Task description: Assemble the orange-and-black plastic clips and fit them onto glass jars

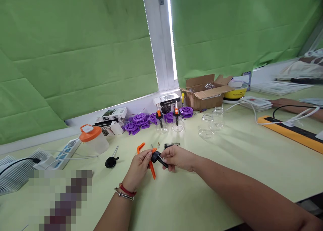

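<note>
Over the middle of the table, my left hand (141, 162) pinches an orange plastic lever-like piece (152, 170) beside a black cap-like part (155, 156). My right hand (176, 158) grips the black stem (162, 161) that extends from that cap. Both hands are closed, and their fingers partly cover the parts. Just beyond the right hand lie several metal springs (176, 144) by a dark piece. Tiny loose parts (158, 145) rest left of them. To the left sits another black cap (111, 162) with a thin rod.
Two glass bottles (178, 126) with black-and-orange tops stand behind the hands, and clear glass bottles (206, 130) stand to their right. Purple plastic parts (138, 120), a cardboard box (202, 101) and an orange-lidded container (94, 138) line the back. A person's arm (297, 105) and a power strip (290, 131) are at right.
</note>
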Available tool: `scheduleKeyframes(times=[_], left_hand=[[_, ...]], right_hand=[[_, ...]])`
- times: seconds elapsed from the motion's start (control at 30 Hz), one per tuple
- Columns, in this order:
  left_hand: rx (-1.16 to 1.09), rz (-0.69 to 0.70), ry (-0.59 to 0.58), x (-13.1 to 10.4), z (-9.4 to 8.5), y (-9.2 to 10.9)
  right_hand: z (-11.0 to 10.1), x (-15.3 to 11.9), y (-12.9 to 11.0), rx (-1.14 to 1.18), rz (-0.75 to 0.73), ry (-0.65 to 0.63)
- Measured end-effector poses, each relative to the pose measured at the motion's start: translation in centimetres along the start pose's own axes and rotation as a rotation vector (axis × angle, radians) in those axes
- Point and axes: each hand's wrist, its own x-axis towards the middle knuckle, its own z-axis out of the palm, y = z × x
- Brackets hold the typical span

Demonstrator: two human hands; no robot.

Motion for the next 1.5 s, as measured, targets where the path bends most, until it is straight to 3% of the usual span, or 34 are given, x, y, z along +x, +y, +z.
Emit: scheduleKeyframes(times=[0.13,0.3,0.5,0.6,0.87,1.03,1.1,1.3,1.5], left_hand=[[0.065,0.053,-0.057,0.0,-0.3,-0.1],[0.128,0.128,-0.189,-0.2,-0.1,-0.3],[0.145,0.106,-0.057,0.2,0.3,-0.9],[0.123,0.077,-0.009,0.2,0.2,-0.7],[0.143,0.09,-0.009,0.2,0.2,-0.8],[0.167,0.115,-0.055,0.1,0.1,-0.6],[0.158,0.121,-0.07,0.0,0.0,-0.5],[0.148,0.123,-0.084,0.1,-0.2,-0.5],[0.029,0.084,-0.05,0.3,-0.2,-0.9]], right_hand=[[0.3,0.6,0.6,0.08,0.02,0.143],[0.3,0.8,0.8,0.098,-0.062,0.192],[-0.7,0.4,0.6,0.099,-0.016,0.068],[-0.6,0.3,0.6,0.061,-0.007,0.098],[-0.1,0.7,0.6,-0.089,0.032,0.171],[0.0,1.1,1.0,-0.044,0.037,0.207],[0.1,1.0,1.1,-0.085,-0.017,0.231],[0.2,0.7,1.1,-0.576,-0.37,0.287],[-0.1,1.1,1.2,-0.166,-0.186,0.203]])
